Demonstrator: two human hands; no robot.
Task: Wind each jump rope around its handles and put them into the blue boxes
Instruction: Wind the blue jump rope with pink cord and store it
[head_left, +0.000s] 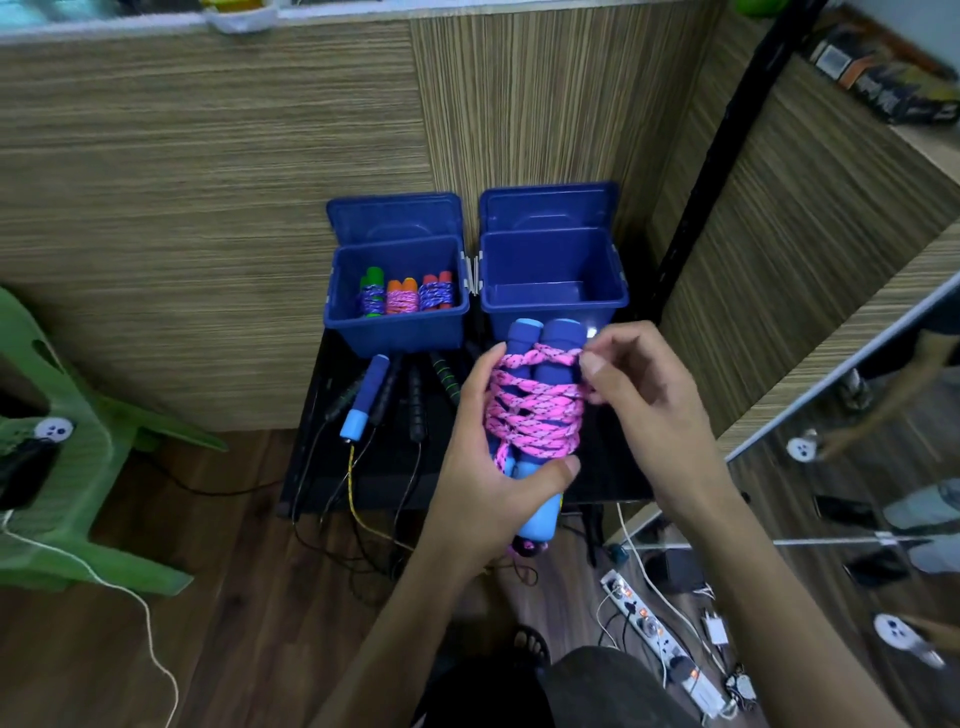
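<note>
Left hand (498, 483) gripping paired blue foam handles (540, 353); right hand (644, 395) pinching pink braided rope (535, 415) at the top wrap. Three wound bundles (405, 296) sitting in left blue plastic box (395, 332); right blue box (550, 260) empty. Loose ropes (395, 395) waiting on black tabletop (363, 467).

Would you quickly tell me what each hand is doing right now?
Left hand: closed around the blue handles, holding the bundle.
Right hand: fingertips pinching the pink rope at the top of the winding.
</note>
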